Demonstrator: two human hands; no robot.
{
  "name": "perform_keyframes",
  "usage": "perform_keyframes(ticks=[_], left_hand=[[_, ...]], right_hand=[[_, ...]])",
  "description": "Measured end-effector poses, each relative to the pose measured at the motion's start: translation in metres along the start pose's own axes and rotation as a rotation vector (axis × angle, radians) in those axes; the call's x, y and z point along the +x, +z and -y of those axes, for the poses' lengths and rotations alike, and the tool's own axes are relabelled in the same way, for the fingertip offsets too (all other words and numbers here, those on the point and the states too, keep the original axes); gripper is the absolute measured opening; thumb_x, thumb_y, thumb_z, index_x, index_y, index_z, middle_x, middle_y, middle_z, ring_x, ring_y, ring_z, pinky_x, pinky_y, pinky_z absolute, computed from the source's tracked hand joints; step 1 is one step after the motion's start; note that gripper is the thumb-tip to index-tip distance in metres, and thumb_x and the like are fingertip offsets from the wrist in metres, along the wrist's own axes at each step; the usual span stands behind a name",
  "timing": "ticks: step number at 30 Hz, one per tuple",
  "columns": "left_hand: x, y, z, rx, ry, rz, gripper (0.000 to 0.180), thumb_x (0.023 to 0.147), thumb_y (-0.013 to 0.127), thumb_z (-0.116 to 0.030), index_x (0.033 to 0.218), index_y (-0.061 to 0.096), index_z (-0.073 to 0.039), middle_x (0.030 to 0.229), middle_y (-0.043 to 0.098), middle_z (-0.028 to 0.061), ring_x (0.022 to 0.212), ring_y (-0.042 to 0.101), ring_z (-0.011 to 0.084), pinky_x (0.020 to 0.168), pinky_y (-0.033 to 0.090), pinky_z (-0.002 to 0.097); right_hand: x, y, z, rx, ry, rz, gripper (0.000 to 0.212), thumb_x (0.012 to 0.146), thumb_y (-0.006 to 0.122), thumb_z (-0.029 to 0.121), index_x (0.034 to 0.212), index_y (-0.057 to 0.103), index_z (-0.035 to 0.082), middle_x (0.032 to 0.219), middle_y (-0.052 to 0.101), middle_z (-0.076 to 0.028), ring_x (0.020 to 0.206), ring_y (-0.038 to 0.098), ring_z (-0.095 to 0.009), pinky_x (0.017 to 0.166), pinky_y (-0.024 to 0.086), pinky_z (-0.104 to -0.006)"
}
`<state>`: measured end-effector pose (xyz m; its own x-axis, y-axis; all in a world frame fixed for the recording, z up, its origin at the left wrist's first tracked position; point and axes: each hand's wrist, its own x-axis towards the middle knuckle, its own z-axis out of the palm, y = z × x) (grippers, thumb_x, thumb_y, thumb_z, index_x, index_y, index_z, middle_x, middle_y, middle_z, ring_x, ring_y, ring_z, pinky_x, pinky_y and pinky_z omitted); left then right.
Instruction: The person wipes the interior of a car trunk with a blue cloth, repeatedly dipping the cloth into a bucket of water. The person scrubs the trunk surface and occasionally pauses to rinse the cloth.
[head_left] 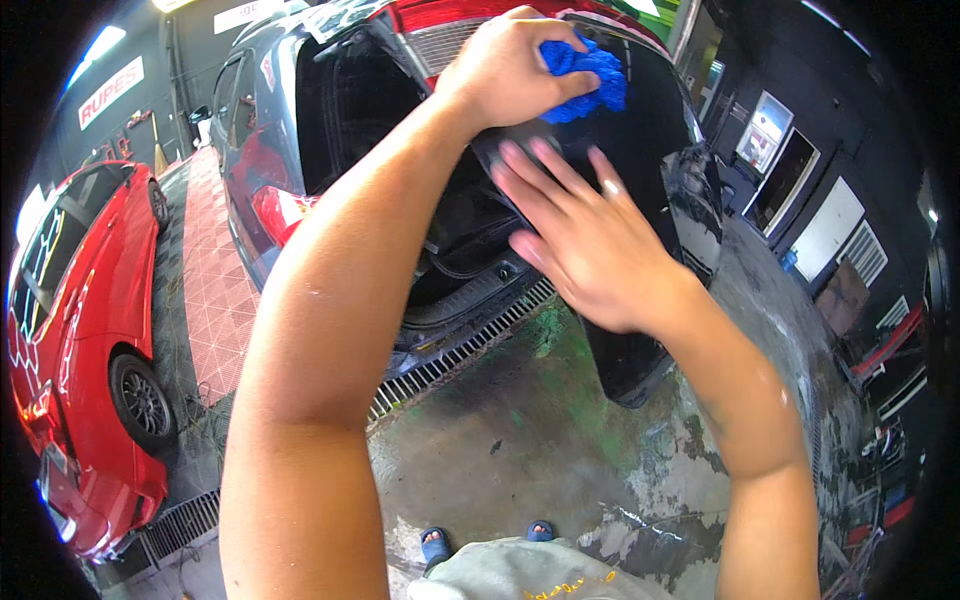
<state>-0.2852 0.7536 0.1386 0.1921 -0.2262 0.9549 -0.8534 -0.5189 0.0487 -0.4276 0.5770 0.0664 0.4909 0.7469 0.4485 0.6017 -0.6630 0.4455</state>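
Observation:
My left hand (515,68) is raised at the top, its fingers and thumb closed round a crumpled blue cloth (592,88). The cloth is against the dark rear door (645,130) of a grey car (262,150), which stands open. Below it my right hand (595,245) holds nothing; its fingers are spread and slightly blurred. It is in front of the door's dark panel, and I cannot tell whether it touches. Left of the door the car's open rear (455,225) shows a dark interior, partly hidden by my left forearm.
A red car (95,290) stands at the left, beside red floor tiles (215,290). A drain grate (460,350) crosses the wet, worn floor (520,440) under the grey car's rear. White panels (825,230) lean along the dark right wall. My sandalled feet (435,545) are below.

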Motion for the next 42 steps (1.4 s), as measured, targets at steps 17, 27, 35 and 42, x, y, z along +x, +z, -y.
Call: perform_keyframes(ticks=[17, 27, 35, 42], left_hand=[[0.001, -0.025, -0.004, -0.049, 0.009, 0.079, 0.044, 0.086, 0.086, -0.044, 0.118, 0.083, -0.014, 0.121, 0.073, 0.0198, 0.116, 0.072, 0.0373, 0.106, 0.056, 0.0505], [-0.004, -0.004, 0.008, 0.013, 0.087, 0.016, 0.048, 0.081, 0.089, -0.050, 0.115, 0.084, -0.017, 0.114, 0.071, 0.0184, 0.111, 0.072, 0.0380, 0.100, 0.058, 0.0481], [-0.002, -0.015, -0.022, -0.015, -0.018, 0.193, 0.043, 0.088, 0.086, -0.031, 0.125, 0.079, -0.011, 0.131, 0.070, 0.0203, 0.126, 0.068, 0.0375, 0.114, 0.052, 0.0536], [-0.005, -0.025, -0.029, 0.037, -0.039, 0.166, 0.038, 0.083, 0.088, -0.025, 0.115, 0.080, -0.006, 0.117, 0.072, 0.0196, 0.111, 0.072, 0.0381, 0.103, 0.057, 0.0470]], right_hand=[[-0.016, -0.012, 0.006, 0.131, 0.009, 0.095, 0.065, 0.114, 0.053, 0.039, 0.167, 0.040, 0.003, 0.178, 0.036, -0.017, 0.165, 0.032, -0.040, 0.128, 0.026, -0.0686], [-0.015, 0.000, 0.010, 0.161, 0.051, 0.031, 0.065, 0.113, 0.052, 0.036, 0.167, 0.041, 0.002, 0.177, 0.036, -0.019, 0.166, 0.029, -0.040, 0.130, 0.022, -0.0671], [-0.009, 0.006, -0.007, 0.113, 0.032, -0.040, 0.063, 0.112, 0.056, 0.037, 0.163, 0.046, 0.002, 0.174, 0.043, -0.018, 0.162, 0.037, -0.040, 0.128, 0.028, -0.0675], [-0.145, 0.030, 0.035, 0.313, 0.139, -0.048, 0.069, 0.112, 0.052, 0.041, 0.169, 0.041, 0.003, 0.179, 0.033, -0.017, 0.167, 0.026, -0.044, 0.132, 0.019, -0.0661]])
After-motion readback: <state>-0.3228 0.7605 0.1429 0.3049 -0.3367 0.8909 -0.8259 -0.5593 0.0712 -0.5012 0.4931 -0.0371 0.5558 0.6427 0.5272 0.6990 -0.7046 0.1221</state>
